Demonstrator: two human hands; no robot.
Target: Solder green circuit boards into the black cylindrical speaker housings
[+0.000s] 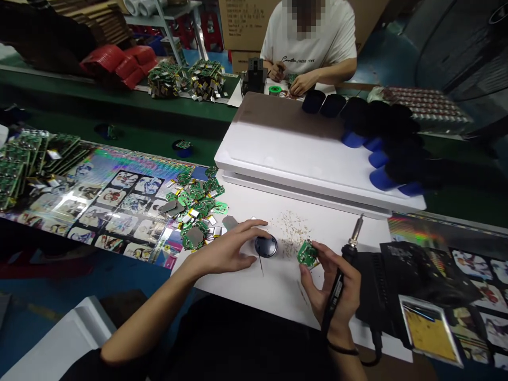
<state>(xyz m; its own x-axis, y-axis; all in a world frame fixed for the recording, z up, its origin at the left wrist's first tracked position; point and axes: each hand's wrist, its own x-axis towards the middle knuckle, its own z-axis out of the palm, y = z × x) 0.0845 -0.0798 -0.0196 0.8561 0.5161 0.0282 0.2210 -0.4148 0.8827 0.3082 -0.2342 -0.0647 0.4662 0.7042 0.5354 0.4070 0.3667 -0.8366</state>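
Observation:
My left hand [238, 243] reaches over the white work surface, thumb and fingers spread apart. Its fingertips are at the upper left edge of a round, dark, shiny disc-shaped part [266, 246], from which a thin dark wire trails; whether they touch it I cannot tell. My right hand [337, 275] pinches a small green circuit board [307, 254] between thumb and fingertips. The same hand also holds a soldering iron [336, 290], its metal tip pointing up and away. A pile of green circuit boards [198, 203] with small silvery battery packs lies left of my left hand.
Crumbs [292, 227] are scattered between my hands. Behind them stands a white foam box [286, 143] bearing several blue-and-black cups [383, 177]. A yellow sponge tray [431, 330] is at the right. Stacked circuit boards [24, 159] lie far left. A co-worker [309, 53] sits opposite.

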